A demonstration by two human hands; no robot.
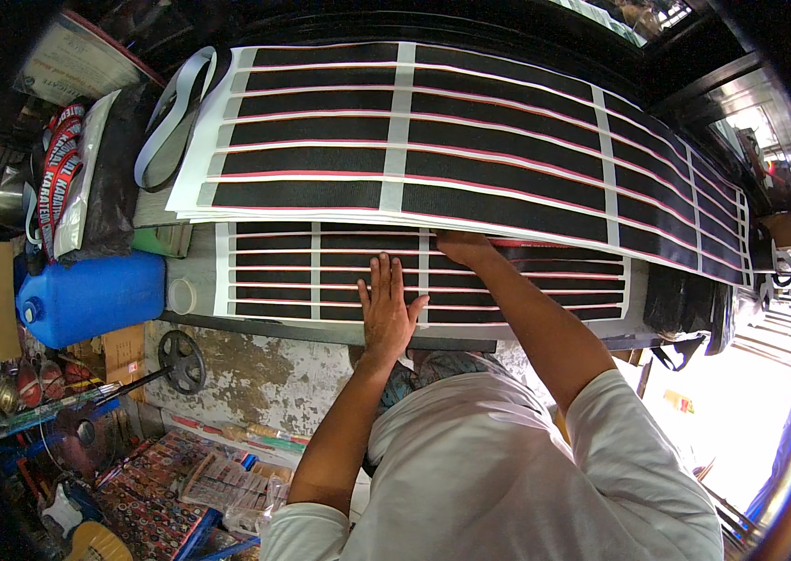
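Both hands work at the middle of the view. Spread flat, palm down with fingers fanned, the left hand (386,304) presses on the lower sheet (320,271), a pale rectangular panel gridded with long black woven-looking strips edged in thin red lines. At one o'clock from it, the right hand (463,246) reaches to the edge of the upper stack (470,140); its fingers slip under that edge and are hidden, so how far they are closed cannot be told. That stack is a pile of larger sheets of the same kind, glossy white borders framing coarse black bands, overlapping the far edge of the lower sheet and bowing across the twelve o'clock part of the view.

Both lie on a worktable (190,271) with a dull grey top and a chipped, stained plaster front. At nine o'clock from the left hand stands a smooth blue plastic jerrycan (87,297), with a small round white lid (182,296) just beside the sheet's corner. A loop of flat grey strap (166,122) curls at eleven o'clock. At eight o'clock, a small black spoked handwheel (181,360) hangs against the plaster.
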